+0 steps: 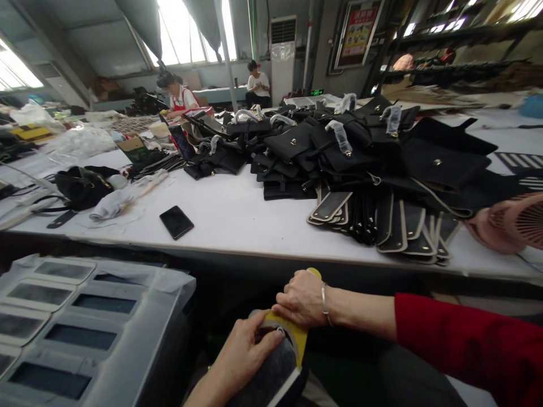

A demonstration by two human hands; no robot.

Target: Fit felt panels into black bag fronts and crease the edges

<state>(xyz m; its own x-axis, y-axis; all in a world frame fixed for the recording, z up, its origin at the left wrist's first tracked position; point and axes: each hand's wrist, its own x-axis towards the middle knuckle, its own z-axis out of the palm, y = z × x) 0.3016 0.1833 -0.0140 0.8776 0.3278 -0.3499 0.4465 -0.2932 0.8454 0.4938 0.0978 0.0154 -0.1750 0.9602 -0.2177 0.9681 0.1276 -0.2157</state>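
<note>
Low in the head view, my left hand (246,353) is closed on a dark grey piece (274,370) with a pale edge, its thumb lying on top. Just right of it and slightly higher, my right hand (299,298) has its fingers curled around a yellow tool (300,334). The yellow part lies against the upper end of the grey piece, and a bit of it shows above my right hand. Both hands touch or nearly touch each other. The underside of the grey piece is hidden.
A white table (220,226) spans ahead, bearing a black phone (176,221), piled black bags (292,141), grey strips with pale edges (392,226) and a pink fan (504,223). A plastic-covered box (144,328) stands at left. Two people sit beyond the table.
</note>
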